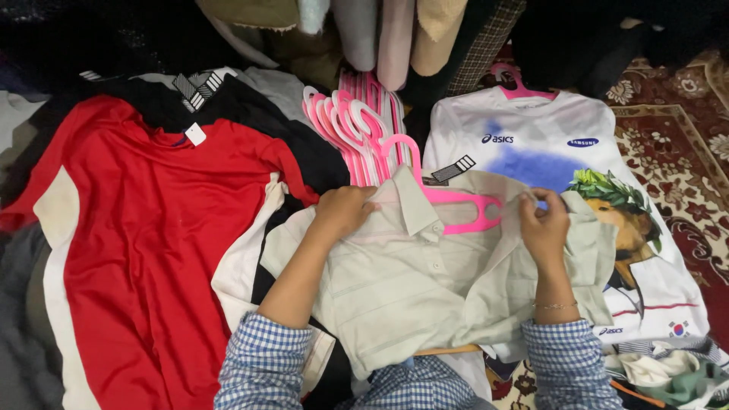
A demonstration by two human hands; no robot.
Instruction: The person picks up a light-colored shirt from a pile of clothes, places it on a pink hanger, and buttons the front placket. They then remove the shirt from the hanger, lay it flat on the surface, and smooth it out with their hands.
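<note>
I see 2 hands working a pale grey-green collared polo shirt [410, 281] laid front-up in the middle of the view, approx. over the lap, btw. the 2 blue-and-white checked sleeves [262, 364]. Left hand [343, 211] is clenched on the shirt's left shoulder, just beside the collar, pressing fabric down. Right hand [543, 226] pinches the shirt's other shoulder edge, fingers closed on the cloth and lifting it a little. A bright pink plastic hanger [456, 209] sits inside the neck opening, its arm showing btw. the 2 hands, hook pointing up toward a stack of more pink hangers [357, 121] lying just above the collar.

Left of the shirt lies a red short-sleeved t-shirt w/ white side panels [152, 250], spread flat, a small white tag at its neck, over black garments [228, 114]. Right of it, partly under the polo, a white printed sports jersey [531, 129] is already on its own pink hanger. All rests on a red patterned carpet [683, 152]. Hanging clothes run along the top edge.
</note>
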